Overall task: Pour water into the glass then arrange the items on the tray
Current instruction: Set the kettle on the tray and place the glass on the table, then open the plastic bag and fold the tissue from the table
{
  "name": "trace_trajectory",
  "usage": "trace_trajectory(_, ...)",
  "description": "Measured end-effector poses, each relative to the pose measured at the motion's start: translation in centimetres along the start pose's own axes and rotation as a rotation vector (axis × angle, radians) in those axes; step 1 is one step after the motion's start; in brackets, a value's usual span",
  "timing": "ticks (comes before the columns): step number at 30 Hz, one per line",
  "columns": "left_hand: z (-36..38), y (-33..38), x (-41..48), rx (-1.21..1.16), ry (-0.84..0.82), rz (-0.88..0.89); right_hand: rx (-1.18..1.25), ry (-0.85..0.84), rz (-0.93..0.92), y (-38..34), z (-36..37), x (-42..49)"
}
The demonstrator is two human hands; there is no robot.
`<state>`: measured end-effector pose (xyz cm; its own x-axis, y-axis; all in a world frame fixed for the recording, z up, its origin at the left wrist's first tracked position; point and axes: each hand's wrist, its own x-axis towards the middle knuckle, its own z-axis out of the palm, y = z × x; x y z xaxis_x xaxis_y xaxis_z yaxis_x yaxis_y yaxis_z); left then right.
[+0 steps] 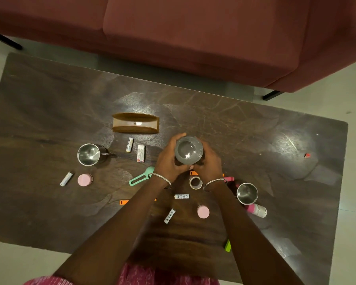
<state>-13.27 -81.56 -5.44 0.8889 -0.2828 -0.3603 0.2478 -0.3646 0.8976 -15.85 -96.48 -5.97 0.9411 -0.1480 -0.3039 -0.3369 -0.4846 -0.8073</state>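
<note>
1. Behind the table stands a maroon sofa [193, 38]. The dark wooden table [49, 99] in front of it holds everything within easy arm's reach.
2. Next down in size is the brown tray [135, 123], sitting past the middle of the table. Nothing looks loaded on it, so I'd guess the arranging hasn't started.
3. Both hands are wrapped round the glass [188, 150], which is near the tray and off to its right. The left hand [169, 159] curls round one side and the right hand [209, 163] round the other, thumbs meeting on the near side. It looks like a steadying two-handed grip to me. I can't tell if there's water in it.
4. A steel mug [88, 154] sits off to the left and a steel cup [247, 193] is near the right wrist. My guess is one of them is the water source.
5. Small stuff is scattered about. A tape roll [195, 182] lies between the wrists, a battery [130, 145] is near the tray, and a pink cap [84, 179] is over on the left.
</note>
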Motion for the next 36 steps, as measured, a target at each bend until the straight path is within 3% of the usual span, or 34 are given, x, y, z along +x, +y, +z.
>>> trace_trajectory(6, 0.0, 0.3, 0.1, 0.026, -0.017, -0.041, -0.045, 0.051, 0.045, 1.0, 1.0, -0.1)
trace_trajectory(11, -0.1, 0.0, -1.4, 0.066, -0.043, -0.181, -0.016, 0.043, 0.202, 1.2, 1.2, -0.9)
trace_trajectory(16, -0.9, 0.8, -5.7, 0.064, 0.015, -0.213, -0.242, 0.104, 0.294, -0.6, -0.2, -3.6)
trace_trajectory(19, -1.4, 2.2, -8.6, 0.114, 0.096, -0.192, -0.226, 0.051, 0.294, -2.6, -1.0, -6.4)
trace_trajectory(28, -4.2, 6.6, -18.5, 0.132, 0.328, -0.185, -0.234, -0.091, 0.174, -10.9, -0.1, -15.0)
trace_trajectory(36, -10.3, 6.4, -25.6, 0.121, 0.520, -0.175, -0.310, -0.190, -0.079, -18.2, 3.6, -18.7)
